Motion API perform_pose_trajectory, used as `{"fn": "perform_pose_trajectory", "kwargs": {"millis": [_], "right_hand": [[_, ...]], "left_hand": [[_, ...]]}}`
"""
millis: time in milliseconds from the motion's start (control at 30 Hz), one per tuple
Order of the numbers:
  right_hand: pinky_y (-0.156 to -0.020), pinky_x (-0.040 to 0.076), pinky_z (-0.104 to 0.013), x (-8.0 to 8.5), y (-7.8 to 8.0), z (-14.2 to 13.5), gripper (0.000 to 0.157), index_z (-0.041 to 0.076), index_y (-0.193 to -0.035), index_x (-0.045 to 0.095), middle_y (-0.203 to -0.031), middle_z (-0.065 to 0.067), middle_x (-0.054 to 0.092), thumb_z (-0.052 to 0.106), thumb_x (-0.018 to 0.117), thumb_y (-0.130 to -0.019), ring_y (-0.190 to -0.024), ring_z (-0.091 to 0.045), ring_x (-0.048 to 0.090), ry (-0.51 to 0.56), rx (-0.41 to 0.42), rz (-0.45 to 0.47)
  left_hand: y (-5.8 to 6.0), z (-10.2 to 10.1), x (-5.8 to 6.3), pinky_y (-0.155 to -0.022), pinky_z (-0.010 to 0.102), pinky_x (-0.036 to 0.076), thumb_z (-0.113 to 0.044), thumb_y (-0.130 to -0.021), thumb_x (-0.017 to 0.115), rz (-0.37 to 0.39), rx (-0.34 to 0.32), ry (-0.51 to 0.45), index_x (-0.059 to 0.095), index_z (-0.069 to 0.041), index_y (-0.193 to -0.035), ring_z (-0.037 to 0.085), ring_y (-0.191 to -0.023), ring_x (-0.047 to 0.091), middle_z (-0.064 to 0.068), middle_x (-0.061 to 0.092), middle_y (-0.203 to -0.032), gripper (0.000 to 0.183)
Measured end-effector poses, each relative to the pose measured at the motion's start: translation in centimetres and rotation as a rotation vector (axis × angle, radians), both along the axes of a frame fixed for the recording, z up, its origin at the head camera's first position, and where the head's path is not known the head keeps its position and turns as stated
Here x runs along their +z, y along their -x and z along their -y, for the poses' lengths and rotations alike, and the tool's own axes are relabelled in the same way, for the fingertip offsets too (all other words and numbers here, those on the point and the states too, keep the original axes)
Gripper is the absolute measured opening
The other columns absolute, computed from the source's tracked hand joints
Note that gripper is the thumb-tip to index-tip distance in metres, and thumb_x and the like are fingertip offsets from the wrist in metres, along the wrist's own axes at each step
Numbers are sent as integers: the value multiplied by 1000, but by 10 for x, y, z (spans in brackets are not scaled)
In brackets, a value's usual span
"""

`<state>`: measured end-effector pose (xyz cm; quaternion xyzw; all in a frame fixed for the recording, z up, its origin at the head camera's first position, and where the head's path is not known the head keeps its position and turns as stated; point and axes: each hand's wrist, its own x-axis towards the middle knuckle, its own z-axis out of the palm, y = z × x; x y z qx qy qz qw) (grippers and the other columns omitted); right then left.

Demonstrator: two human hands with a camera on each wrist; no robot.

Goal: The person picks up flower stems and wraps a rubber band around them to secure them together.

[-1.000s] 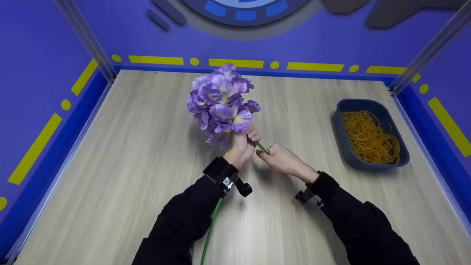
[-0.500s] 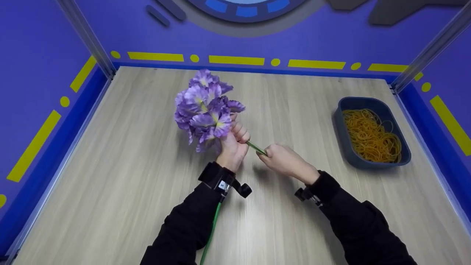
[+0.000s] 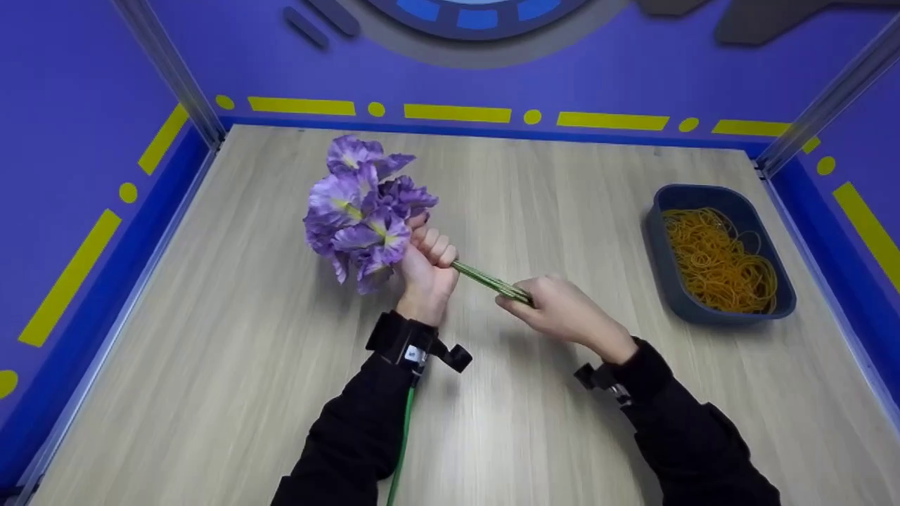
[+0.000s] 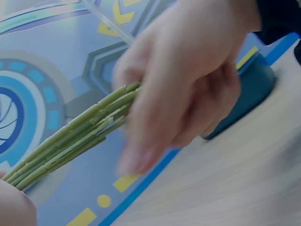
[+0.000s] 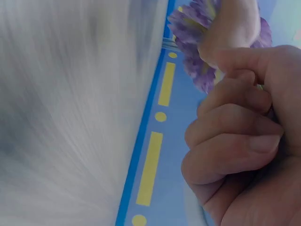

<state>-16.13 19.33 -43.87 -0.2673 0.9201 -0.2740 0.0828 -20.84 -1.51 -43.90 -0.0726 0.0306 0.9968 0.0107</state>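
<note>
A bunch of purple flowers (image 3: pixel 358 211) leans up and left above the table. My left hand (image 3: pixel 427 274) grips it just under the blooms, fingers curled round the stems. Several green stems (image 3: pixel 485 277) run from that fist down to the right. At their lower ends my right hand (image 3: pixel 566 316) holds them between thumb and curled fingers. In the left wrist view the stems (image 4: pixel 70 134) lie side by side, their tips partly hidden by the right hand (image 4: pixel 181 80). In the right wrist view the fingers of the right hand (image 5: pixel 235 136) are curled in, and the blooms (image 5: pixel 188 33) show behind.
A dark blue-grey box (image 3: pixel 675 288) stands on the right of the wooden table (image 3: pixel 211 351), holding a heap of yellow-brown rubber bands (image 3: pixel 717 263). Blue panels (image 3: pixel 436 84) wall the table at the back and sides. A green cable (image 3: pixel 402 450) trails from the left wrist.
My left hand has moved left with the blooms, and the right hand slightly right. A longer stretch of stem now shows between the hands.
</note>
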Motion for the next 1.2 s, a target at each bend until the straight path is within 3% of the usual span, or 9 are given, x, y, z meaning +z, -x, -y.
{"fn": "perform_pose_trajectory", "kwargs": {"millis": [133,333,433,600,667,767,900,1000,1200], "right_hand": [[-48,38,-24,12,0,-28,31,13,-77,60,-63,9,48,32,61,-102,-52,-7,42,68,-62,-13],[-50,46,-24,33,6,-92,30,4,-100,66,-72,-4,62,33,59,-103,-57,-14,53,140,-267,-127],[-52,45,-29,39,6,-132,39,4,-108,66,-77,-7,64,41,58,-103,-61,-20,55,75,-402,-187],[-66,47,-51,32,7,-199,57,-6,-119,62,-92,-23,65,48,51,-104,-75,-34,61,-129,-552,-84],[-68,46,-54,24,9,-220,57,-9,-120,61,-91,-23,66,44,51,-105,-76,-35,61,-195,-568,-22],[-62,45,-47,11,10,-241,49,-11,-116,64,-81,-18,65,36,58,-104,-69,-30,60,-258,-570,42],[-60,48,-46,-2,11,-251,45,-9,-115,67,-94,-26,68,34,64,-100,-74,-35,64,-312,-551,113],[-62,50,-50,-6,10,-254,44,-8,-116,67,-108,-33,65,32,66,-98,-81,-39,65,-329,-548,122],[-57,47,-46,-8,8,-257,29,-5,-112,68,-101,-29,66,21,65,-99,-73,-33,63,-316,-570,90]], "left_hand": [[2,7,8,-44,19,3,-11,-100,34,31,53,-70,28,-19,-53,1,-46,8,-11,14,-52,48],[6,15,11,-44,18,4,-13,-102,34,46,106,-166,28,-17,-53,2,-44,9,-10,15,-51,50],[6,16,11,-44,19,3,-13,-103,34,38,124,-173,26,-18,-54,2,-45,8,-9,15,-51,50],[6,15,9,-45,19,3,-13,-103,33,20,146,-174,26,-18,-55,2,-46,8,-9,15,-52,48],[6,14,8,-45,20,3,-13,-103,33,23,148,-168,25,-18,-57,2,-46,8,-9,16,-51,47],[7,13,5,-45,20,3,-13,-103,33,28,144,-168,23,-19,-58,2,-46,8,-9,17,-50,46],[9,9,1,-45,18,3,-13,-103,33,21,136,-187,21,-20,-60,1,-46,8,-10,15,-51,45],[11,6,-4,-45,18,3,-14,-103,32,16,135,-197,22,-20,-59,1,-46,7,-10,14,-52,46],[14,-3,-17,-45,18,3,-12,-102,33,43,153,-173,27,-18,-54,2,-46,7,-10,16,-49,48]]}}
